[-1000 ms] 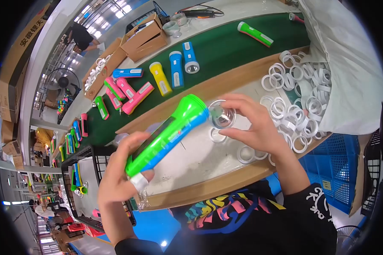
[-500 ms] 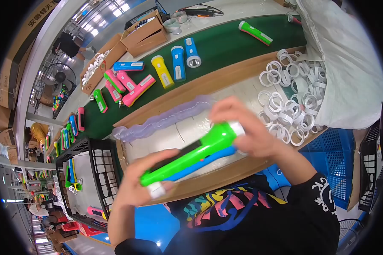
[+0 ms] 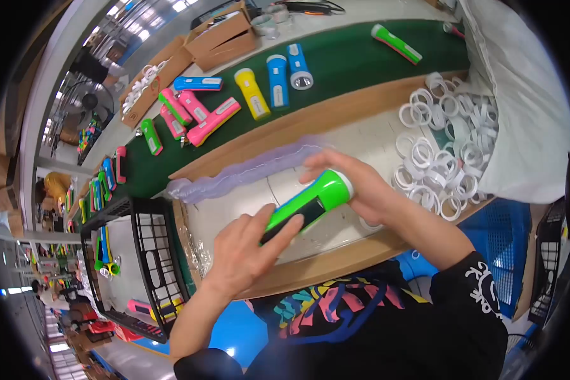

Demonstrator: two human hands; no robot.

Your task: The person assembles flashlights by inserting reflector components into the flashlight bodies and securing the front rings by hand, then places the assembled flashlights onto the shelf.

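Observation:
A green flashlight (image 3: 326,191) with a black panel on its body and a strip of blue along its far edge is held over the cardboard tray (image 3: 278,282). My left hand (image 3: 244,250) is closed around its narrow end, the thumb beside the panel, hiding the tail. Around the wide head end, by the white rim, curls my right hand (image 3: 370,190); some of its fingers are behind the flashlight. A pile of loose white rings (image 3: 434,161) lies in the right part of the tray, beside my right forearm. A crumpled strip of clear purplish plastic (image 3: 247,171) stretches along the tray's far side.
Several coloured flashlights (image 3: 252,94) lie on the green belt (image 3: 348,54) beyond the tray. A black plastic crate (image 3: 152,253) with flashlights inside stands at left. A white sack (image 3: 525,107) slumps at right. Small open cardboard boxes (image 3: 221,38) stand at the back.
The flashlight has rolled in my hands, so its black panel now faces me and less blue shows. My left hand has shifted up and right, covering the white tail end.

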